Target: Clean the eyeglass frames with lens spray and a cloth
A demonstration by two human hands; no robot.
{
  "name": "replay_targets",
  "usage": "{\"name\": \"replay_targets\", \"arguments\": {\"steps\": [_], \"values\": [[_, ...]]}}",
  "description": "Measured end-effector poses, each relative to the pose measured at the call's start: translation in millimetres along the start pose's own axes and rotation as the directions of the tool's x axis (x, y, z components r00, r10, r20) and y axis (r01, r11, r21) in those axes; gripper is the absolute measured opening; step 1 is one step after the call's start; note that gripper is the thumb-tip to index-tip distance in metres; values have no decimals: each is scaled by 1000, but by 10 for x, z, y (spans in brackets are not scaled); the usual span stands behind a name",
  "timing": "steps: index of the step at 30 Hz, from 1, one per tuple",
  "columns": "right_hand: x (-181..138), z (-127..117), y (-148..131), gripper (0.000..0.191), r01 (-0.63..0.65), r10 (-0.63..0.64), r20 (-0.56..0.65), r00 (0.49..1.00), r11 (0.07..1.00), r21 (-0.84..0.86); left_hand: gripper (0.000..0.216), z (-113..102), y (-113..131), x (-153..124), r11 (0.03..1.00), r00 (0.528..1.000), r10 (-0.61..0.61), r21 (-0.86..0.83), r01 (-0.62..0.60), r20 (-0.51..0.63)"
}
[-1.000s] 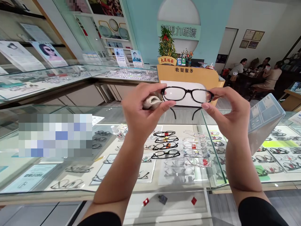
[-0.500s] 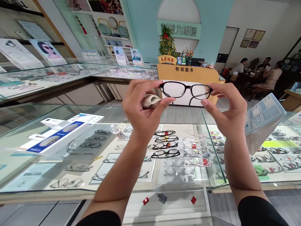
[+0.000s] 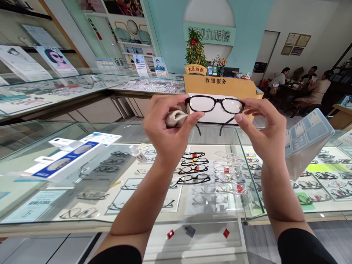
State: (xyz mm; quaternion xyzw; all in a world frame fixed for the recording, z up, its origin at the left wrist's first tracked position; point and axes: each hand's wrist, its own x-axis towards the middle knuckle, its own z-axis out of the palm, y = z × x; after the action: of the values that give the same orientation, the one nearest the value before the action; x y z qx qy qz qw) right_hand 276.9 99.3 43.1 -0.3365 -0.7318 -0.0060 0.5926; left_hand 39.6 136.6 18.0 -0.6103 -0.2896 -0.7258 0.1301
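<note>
I hold a pair of black-framed glasses [image 3: 215, 104] up at chest height between both hands, lenses facing me, temples hanging down behind. My left hand [image 3: 167, 126] pinches the left end of the frame and also keeps a small beige cloth [image 3: 175, 118] tucked in its fingers. My right hand [image 3: 265, 128] pinches the right end of the frame between thumb and fingertips. Below the hands lies a glass display counter [image 3: 82, 128] filled with rows of spectacle frames [image 3: 194, 168].
A blue and white leaflet stand [image 3: 70, 156] rests on the counter at left, an angled sign holder [image 3: 308, 141] at right. A small bottle [image 3: 137, 154] lies inside the case. A wooden cashier desk [image 3: 220, 88] with a plant stands behind. People sit at a table [image 3: 299, 86] far right.
The glasses have shifted slightly left and tilted level, with the temples now showing below. Both hands keep the same grip. The view itself moved a little.
</note>
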Motion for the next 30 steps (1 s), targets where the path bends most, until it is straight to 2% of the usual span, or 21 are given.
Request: {"name": "replay_targets", "arguments": {"steps": [5, 9, 15, 22, 30], "values": [[-19, -2, -28, 28, -38, 38, -30, 999, 999, -5, 45, 29, 20, 11, 998, 999, -32, -61, 33, 17], [-17, 8, -84, 25, -16, 15, -65, 998, 1000, -9, 37, 30, -14, 17, 988, 1000, 15, -153, -16, -5], [-17, 29, -172, 16, 57, -66, -108, 992, 995, -82, 35, -26, -158, -5, 996, 994, -6, -89, 16, 113], [-45, 29, -192, 24, 79, -92, -99, 991, 988, -131, 33, -18, -124, 3, 1000, 994, -1, 12, 0, 112], [-63, 31, -203, 30, 71, -84, -93, 992, 988, -137, 33, -2, -115, 3, 992, 993, -57, -106, 68, 104]]}}
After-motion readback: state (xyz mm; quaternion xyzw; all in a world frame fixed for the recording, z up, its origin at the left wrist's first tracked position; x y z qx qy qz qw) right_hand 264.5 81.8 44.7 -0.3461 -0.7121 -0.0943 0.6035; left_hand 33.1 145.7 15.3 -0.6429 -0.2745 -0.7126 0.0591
